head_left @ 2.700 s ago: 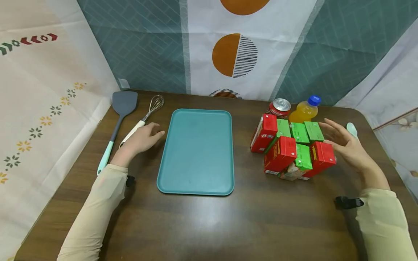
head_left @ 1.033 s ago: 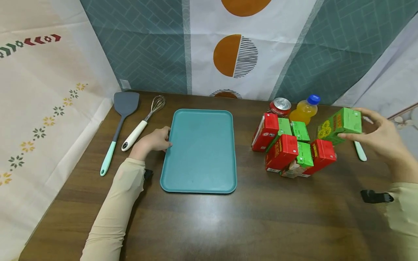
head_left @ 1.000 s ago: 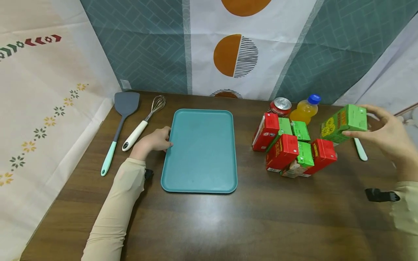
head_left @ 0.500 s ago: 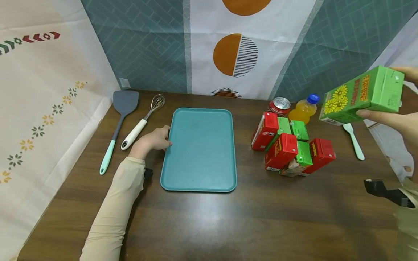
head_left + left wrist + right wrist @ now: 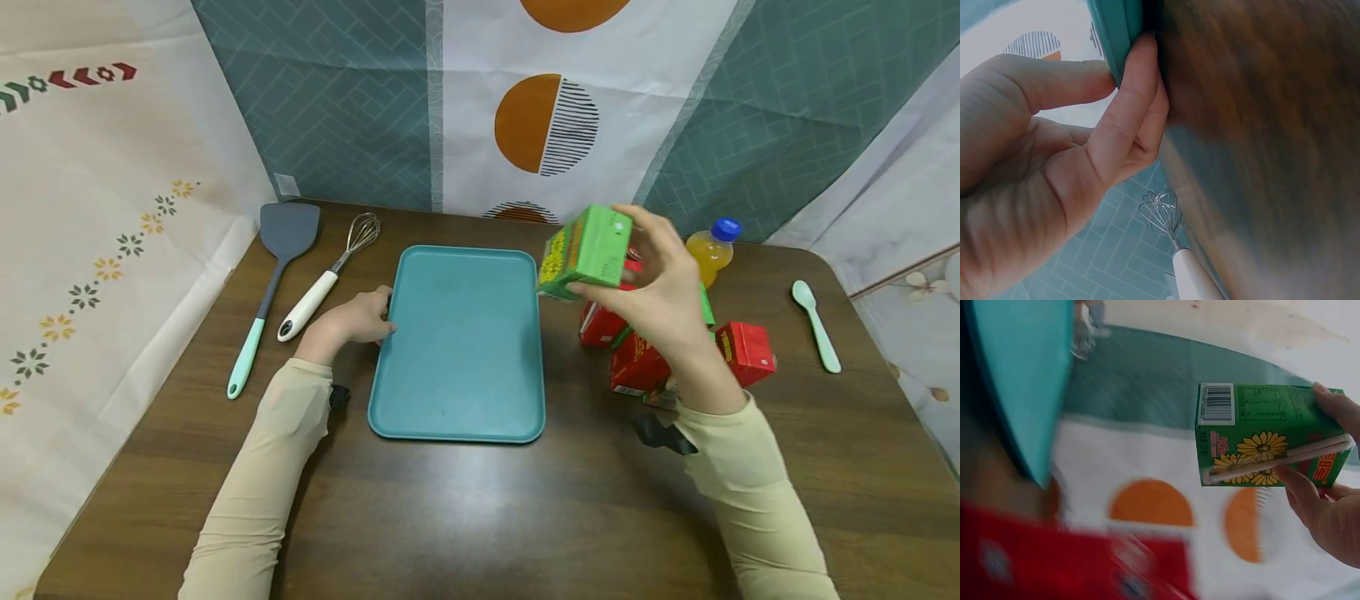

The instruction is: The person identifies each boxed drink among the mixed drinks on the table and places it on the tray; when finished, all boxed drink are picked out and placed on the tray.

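A green drink carton (image 5: 588,254) with yellow flowers is up in the air by the right edge of the teal tray (image 5: 457,350). My right hand (image 5: 660,287) grips it between thumb and fingers. In the right wrist view the carton (image 5: 1266,434) shows its barcode and a wrapped straw along its side. At the tray's left rim, my left hand (image 5: 352,321) pinches the edge, thumb on one side and fingers on the other, as the left wrist view shows of the tray (image 5: 1113,37). Red cartons (image 5: 746,350) and green ones stand partly hidden behind my right hand and forearm.
Left of the tray lie a whisk (image 5: 318,292) and a grey spatula (image 5: 281,258) with a mint handle. An orange drink bottle (image 5: 708,254) stands at the back right, with a mint spoon (image 5: 817,325) further right. A can is mostly hidden behind my right hand.
My right hand has taken a green carton from the group, lifted it out to the right, then swung it left to the tray. My left hand has moved onto the tray's left rim.
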A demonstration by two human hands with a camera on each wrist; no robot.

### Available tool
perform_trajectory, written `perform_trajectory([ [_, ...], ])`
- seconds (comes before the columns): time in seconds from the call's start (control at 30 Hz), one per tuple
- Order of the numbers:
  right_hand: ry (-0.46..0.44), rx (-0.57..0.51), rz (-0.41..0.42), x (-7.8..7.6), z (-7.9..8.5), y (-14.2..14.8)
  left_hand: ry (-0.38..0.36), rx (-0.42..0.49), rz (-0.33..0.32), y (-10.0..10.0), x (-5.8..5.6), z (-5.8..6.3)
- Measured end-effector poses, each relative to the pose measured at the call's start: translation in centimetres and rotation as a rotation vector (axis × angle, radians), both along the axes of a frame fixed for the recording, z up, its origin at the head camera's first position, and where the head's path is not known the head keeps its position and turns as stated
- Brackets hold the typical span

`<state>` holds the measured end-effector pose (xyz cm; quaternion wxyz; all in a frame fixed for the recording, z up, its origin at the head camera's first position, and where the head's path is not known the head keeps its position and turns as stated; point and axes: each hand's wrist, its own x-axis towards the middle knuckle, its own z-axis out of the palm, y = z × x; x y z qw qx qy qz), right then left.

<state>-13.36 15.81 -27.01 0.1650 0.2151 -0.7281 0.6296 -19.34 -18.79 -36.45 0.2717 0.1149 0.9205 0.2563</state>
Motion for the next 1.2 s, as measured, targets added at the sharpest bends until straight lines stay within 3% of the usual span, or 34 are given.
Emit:
perform_trajectory([
  [0.23, -0.260, 0.065, 0.003, -4.1, -4.0, -5.1, -0.004, -0.007, 0.007, -0.1, -0.1, -0.3],
  [0.5, -0.374, 0.239, 0.018, -8.2, -7.6, -9.6, 0.000, 0.013, 0.003, -0.2, 0.1, -0.8],
  [0.67, -0.383, 0.351, 0.057, -9.0, -8.5, -12.1, -0.002, 0.008, -0.001, 0.1, 0.0, -0.9],
  [0.93, -0.392, 0.525, 0.115, -10.2, -8.5, -14.8, 0.015, -0.016, 0.004, 0.5, -0.1, -0.6],
  [1.2, -0.349, 0.575, 0.163, -12.1, -8.7, -16.3, 0.027, -0.058, -0.001, 0.2, -0.5, -0.4],
])
